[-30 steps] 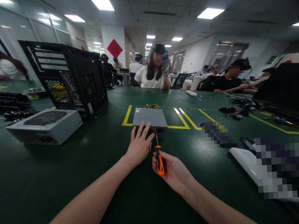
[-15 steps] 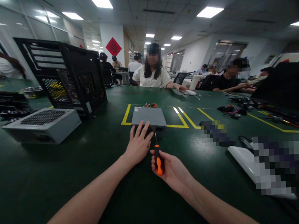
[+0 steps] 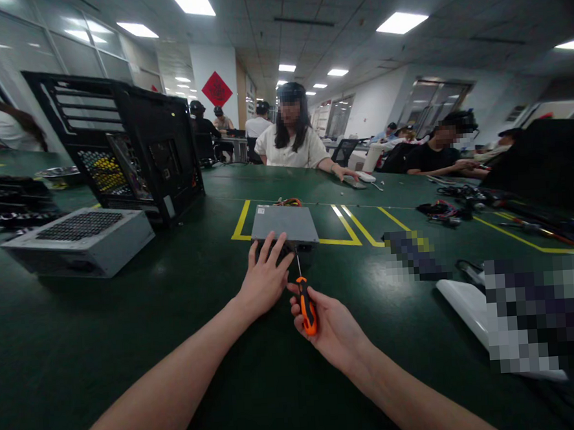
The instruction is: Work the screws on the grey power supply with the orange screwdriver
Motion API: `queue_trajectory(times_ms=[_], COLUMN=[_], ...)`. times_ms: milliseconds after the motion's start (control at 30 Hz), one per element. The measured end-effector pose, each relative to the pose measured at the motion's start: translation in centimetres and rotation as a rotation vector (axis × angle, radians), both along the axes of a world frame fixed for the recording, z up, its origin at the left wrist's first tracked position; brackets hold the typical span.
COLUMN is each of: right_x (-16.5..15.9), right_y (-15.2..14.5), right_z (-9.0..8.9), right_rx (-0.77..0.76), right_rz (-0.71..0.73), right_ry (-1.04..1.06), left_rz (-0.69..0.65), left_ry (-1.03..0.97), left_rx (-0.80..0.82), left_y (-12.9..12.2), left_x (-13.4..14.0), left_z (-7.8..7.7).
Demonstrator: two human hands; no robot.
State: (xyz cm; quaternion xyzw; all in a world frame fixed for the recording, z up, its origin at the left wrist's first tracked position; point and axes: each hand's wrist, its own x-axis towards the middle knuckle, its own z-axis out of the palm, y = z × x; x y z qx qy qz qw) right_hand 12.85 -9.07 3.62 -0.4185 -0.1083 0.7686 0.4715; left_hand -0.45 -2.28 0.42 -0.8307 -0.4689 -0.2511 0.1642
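Observation:
A small grey power supply [image 3: 287, 221] lies on the green table, coloured wires showing behind it. My left hand [image 3: 266, 274] rests on its near edge with the fingers spread. In my right hand [image 3: 330, 319] is a screwdriver [image 3: 307, 308] with an orange and black handle, closed between thumb and fingers. Its shaft points away from me and its tip meets the near face of the power supply, just right of my left fingers. Whatever the tip touches there is too small and dark to make out.
To the left stand a larger power supply [image 3: 79, 244] and a black computer case [image 3: 127, 147]. On the right lie a white device [image 3: 472, 314], partly blurred out, and cables [image 3: 445, 212]. A person [image 3: 289, 140] sits across the table [image 3: 205, 395], one hand near a white mouse.
The screwdriver's handle has turned in my right hand and its end has swung slightly right. My left hand stays on the power supply.

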Motion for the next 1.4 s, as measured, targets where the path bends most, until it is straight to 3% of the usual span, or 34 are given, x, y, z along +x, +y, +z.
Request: queue_trajectory(times_ms=[567,1167,1400], right_x=[0.24,0.36,0.34], right_y=[0.20,0.49,0.51], right_z=[-0.42,-0.44,-0.62], right_rx=[0.038,0.008,0.029], right_rz=[-0.038,0.036,-0.028], right_ry=[-0.040,-0.113,-0.097], left_rz=[0.012,0.081,0.048], left_ry=[0.018,0.042,0.051], left_rx=[-0.005,0.015,0.029], left_y=[-0.10,0.38,0.45], left_x=[0.03,-0.04,-0.34], left_z=[0.15,-0.20,-0.09])
